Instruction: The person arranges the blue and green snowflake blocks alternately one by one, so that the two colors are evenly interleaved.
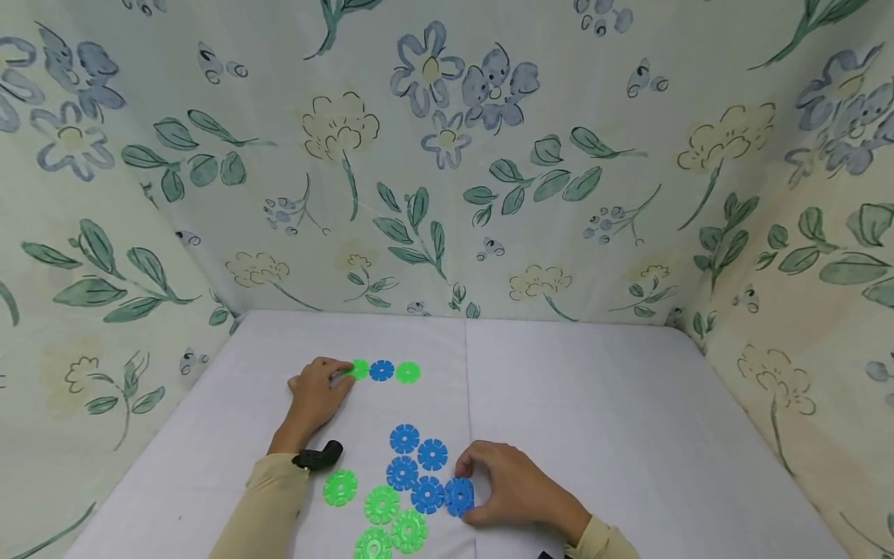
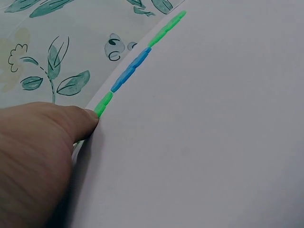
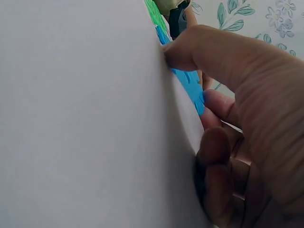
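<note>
At the far side of the table, a notched green disc (image 1: 359, 369), a blue disc (image 1: 381, 370) and a second green disc (image 1: 408, 373) lie edge to edge in a row. My left hand (image 1: 317, 397) pinches the left end of that row, thumb and forefinger at the rim of the first green disc. In the left wrist view the left hand's thumb (image 2: 80, 121) partly covers that disc. Nearer me, my right hand (image 1: 520, 485) holds a blue notched disc (image 1: 459, 497) by its edges, fingers above and thumb below; the right wrist view shows this disc (image 3: 190, 88) low over the cloth.
Several loose blue discs (image 1: 403, 472) lie left of my right hand, and several green discs (image 1: 382, 505) sit below them. A single green disc (image 1: 340, 487) rests near my left wrist. White cloth (image 1: 594, 388) covers the table; a flowered curtain (image 1: 447, 194) surrounds it.
</note>
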Action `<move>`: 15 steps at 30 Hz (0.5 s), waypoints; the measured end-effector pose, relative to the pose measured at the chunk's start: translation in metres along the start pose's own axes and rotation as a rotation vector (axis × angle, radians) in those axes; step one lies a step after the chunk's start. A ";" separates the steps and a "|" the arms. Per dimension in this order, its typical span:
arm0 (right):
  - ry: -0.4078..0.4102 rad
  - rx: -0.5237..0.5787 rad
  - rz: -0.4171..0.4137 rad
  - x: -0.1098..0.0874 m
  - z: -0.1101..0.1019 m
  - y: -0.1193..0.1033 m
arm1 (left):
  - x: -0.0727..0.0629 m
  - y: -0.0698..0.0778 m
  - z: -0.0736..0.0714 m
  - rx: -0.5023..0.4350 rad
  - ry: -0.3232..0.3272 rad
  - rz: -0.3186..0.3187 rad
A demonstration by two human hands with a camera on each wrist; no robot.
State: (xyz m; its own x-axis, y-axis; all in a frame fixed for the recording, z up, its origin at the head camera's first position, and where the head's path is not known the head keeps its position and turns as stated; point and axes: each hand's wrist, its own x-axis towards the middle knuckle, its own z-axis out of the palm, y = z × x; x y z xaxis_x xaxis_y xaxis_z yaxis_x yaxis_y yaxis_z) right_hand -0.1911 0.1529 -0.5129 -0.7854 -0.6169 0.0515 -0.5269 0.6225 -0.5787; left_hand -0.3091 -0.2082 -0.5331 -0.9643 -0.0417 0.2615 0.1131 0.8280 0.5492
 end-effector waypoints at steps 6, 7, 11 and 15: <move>0.000 -0.052 -0.060 -0.001 0.000 0.000 | 0.001 -0.003 0.003 0.005 -0.002 -0.002; 0.000 -0.065 -0.070 -0.001 0.000 -0.001 | 0.001 -0.003 0.003 0.005 -0.002 -0.001; 0.003 -0.086 -0.087 -0.002 -0.001 -0.002 | 0.001 -0.003 0.002 0.001 -0.001 0.003; 0.015 -0.079 -0.093 -0.002 0.000 -0.002 | 0.000 -0.002 0.000 -0.004 0.001 0.006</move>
State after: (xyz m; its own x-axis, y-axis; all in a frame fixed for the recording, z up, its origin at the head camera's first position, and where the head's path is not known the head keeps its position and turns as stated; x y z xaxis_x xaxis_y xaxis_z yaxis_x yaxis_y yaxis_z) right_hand -0.1891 0.1530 -0.5116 -0.7362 -0.6670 0.1144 -0.6213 0.5992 -0.5049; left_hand -0.3094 -0.2098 -0.5347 -0.9633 -0.0370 0.2659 0.1204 0.8258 0.5510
